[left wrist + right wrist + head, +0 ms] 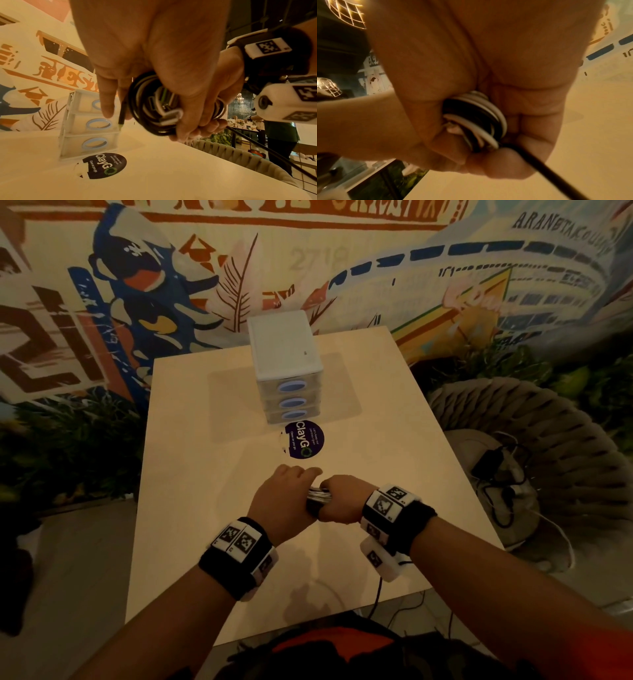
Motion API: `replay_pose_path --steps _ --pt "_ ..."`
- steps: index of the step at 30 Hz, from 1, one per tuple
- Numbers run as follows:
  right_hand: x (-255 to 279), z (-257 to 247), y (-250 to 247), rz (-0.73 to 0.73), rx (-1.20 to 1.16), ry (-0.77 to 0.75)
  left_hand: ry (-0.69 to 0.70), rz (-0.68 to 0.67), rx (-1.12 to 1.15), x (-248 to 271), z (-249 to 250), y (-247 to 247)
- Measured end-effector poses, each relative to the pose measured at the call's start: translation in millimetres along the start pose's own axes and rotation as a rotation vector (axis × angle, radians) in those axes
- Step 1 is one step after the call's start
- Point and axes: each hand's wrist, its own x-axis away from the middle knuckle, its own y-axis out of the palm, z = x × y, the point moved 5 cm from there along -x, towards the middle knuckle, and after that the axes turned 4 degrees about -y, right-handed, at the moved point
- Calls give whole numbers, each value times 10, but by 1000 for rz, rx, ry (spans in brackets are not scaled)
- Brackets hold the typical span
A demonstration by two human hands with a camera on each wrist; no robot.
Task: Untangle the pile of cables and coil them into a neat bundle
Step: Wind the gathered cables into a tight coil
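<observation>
Both hands clamp the coiled black-and-white cable bundle [154,108] above the pale wooden surface [376,412]: left hand [281,498] and right hand [342,501] fingers curled round it. Keep loops tight, feed the loose black tail [547,169] round evenly.

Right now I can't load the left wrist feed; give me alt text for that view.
The left hand grips a coiled bundle of black and white cables, with the right hand holding its far side. One black plug hangs loose beside the left fingers. Beyond, on the pale table, stand a small three-drawer unit and a round dark sticker.
</observation>
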Motion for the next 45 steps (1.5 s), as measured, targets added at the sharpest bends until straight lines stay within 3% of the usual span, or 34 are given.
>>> replay_pose_path --steps 5,8,17,24,28,30,33,38,42,45 --pt "46 9 -52 -1 0 -16 13 -79 35 -14 -4 1" --pt "49 17 -7 -38 -39 -8 -29 -124 -65 -44 27 -4" --pt "48 28 19 -53 24 10 -23 -148 -43 -45 96 17" --pt "42 259 -197 50 -247 10 -60 21 462 22 -191 -81" --pt "29 412 -387 152 -465 -27 -296 26 871 71 -467 38" --pt "27 407 -423 164 -608 -66 -355 -27 953 74 -489 133" --pt "57 253 -377 86 -772 -193 -236 -127 971 80 -322 144" --pt "181 -82 -242 -113 -1019 -437 1 -142 1220 91 73 -111" --pt "239 -208 -219 -252 -1155 -483 67 -56 1410 76 198 -330" --pt "265 -250 -263 -294 -1085 -519 80 -58 1513 86 247 -373"
